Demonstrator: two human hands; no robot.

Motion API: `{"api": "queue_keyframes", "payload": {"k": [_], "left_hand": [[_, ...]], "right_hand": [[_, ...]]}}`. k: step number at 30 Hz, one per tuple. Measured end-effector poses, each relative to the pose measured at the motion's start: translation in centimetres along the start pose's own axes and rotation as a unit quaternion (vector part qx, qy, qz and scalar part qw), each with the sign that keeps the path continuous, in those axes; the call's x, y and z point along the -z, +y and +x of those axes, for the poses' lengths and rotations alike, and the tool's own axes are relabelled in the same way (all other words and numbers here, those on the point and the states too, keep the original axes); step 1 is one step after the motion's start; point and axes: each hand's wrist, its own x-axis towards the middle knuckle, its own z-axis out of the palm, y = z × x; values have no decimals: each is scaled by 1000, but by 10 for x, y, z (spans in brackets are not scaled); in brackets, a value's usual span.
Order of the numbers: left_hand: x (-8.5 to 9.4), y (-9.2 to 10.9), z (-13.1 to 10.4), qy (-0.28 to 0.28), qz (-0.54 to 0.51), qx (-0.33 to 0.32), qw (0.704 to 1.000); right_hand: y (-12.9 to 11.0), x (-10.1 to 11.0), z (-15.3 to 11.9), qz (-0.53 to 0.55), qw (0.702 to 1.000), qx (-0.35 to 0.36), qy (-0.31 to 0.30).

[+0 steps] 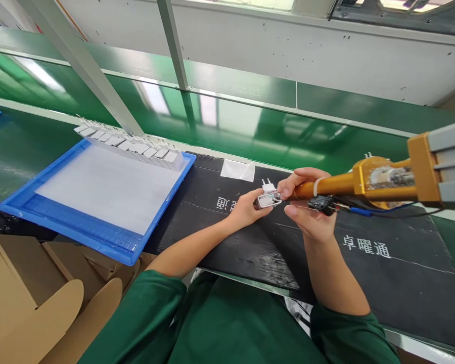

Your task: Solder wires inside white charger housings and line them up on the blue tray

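Note:
My left hand (248, 208) is closed around a small white plug-in charger case (269, 200). Two metal pins stick up from its far side, and its open end shows parts inside. My right hand (313, 212) grips the narrow front of a gold-coloured glue gun (335, 186), with a black switch (322, 203) and wires along its underside. The gun's tip is at the case's open end; whether it touches cannot be made out. Both hands are above the black work mat (261, 255).
To the left, a blue tray (142, 242) holds a white sheet (114, 184) and a row of white charger cases (136, 146) along its far edge. A white paper piece (237, 170) lies on the mat. Cardboard boxes (18, 288) stand lower left; a green conveyor belt (227, 121) runs behind.

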Motion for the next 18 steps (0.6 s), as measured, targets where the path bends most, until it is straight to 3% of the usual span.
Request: {"api": "queue_keyframes", "payload": {"k": [8,14,18], "left_hand": [[-9,5,-4,13,-123,-8,992],[-9,5,-4,13,-125,-6,992],[-9,4,-4,17,-103,-10,994]], "right_hand": [[0,-2,-8,-34,999,-16,-5],[2,0,-9,-48,999,-19,-2],[1,7,-6,-88,995,-13,-45]]}}
